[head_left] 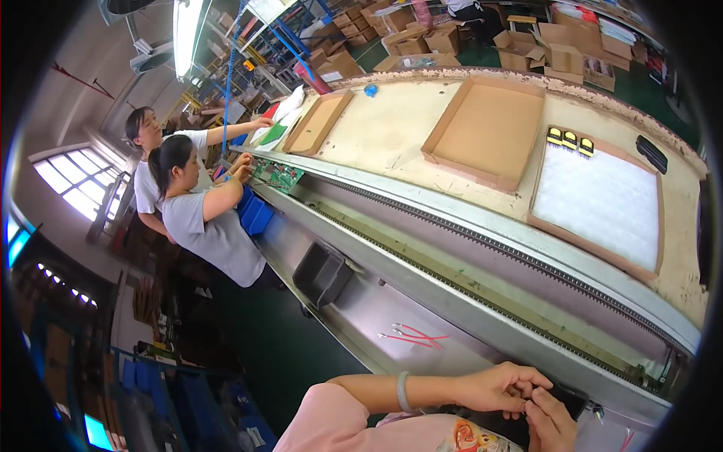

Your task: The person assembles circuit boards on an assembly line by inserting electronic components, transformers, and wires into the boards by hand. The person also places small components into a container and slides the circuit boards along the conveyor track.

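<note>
My left hand (501, 388), with a pale bangle on its wrist, is at the lower right with bent fingers drawn together. Against its fingertips my right hand (550, 422) is closed too. Whatever the fingers pinch is too small or hidden to name. Below and beside the hands shows part of a dark bin (576, 403). Several red wires (413, 336) with metal ends lie on the metal ledge (369, 316), left of my hands and apart from them.
A chain conveyor (482, 282) runs diagonally past me, with green circuit boards (277, 175) at its far end near two people (207, 203). A black bin (322, 275) stands on the ledge. Beyond lie a cardboard tray (489, 135) and yellow-black components (570, 142) on a white-lined tray (595, 207).
</note>
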`<act>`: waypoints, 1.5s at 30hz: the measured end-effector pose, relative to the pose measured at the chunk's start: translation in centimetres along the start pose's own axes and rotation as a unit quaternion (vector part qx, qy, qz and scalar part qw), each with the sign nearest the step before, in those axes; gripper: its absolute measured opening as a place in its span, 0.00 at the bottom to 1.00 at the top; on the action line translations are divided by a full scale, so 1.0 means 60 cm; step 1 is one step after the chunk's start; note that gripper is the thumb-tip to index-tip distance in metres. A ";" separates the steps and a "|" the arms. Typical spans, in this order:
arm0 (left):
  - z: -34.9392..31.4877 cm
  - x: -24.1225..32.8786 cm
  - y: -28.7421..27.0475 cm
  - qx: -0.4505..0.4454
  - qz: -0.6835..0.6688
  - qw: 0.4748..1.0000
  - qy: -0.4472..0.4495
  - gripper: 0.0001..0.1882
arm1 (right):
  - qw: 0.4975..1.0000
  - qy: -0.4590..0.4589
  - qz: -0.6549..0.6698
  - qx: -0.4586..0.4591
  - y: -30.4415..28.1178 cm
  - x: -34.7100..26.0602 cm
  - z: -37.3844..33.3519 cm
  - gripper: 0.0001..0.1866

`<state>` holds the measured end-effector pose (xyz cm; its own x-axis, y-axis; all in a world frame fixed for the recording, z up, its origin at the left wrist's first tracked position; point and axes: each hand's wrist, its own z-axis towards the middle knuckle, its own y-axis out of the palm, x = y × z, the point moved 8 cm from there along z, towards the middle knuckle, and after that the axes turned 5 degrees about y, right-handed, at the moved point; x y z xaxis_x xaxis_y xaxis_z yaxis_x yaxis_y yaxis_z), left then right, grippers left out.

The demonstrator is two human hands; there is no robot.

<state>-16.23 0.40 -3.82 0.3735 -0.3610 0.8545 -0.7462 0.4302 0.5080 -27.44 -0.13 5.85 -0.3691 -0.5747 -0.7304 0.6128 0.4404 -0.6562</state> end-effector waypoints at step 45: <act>-0.007 0.075 0.118 -0.090 0.537 0.780 0.307 0.05 | 0.951 0.214 -0.119 0.188 -0.096 0.074 -0.028 0.09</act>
<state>-19.62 2.14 3.67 -0.1799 0.7288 0.6606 -0.7422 0.3402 -0.5775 -33.79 -4.03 6.06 -0.7299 -0.2595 -0.6324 0.6528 0.0096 -0.7575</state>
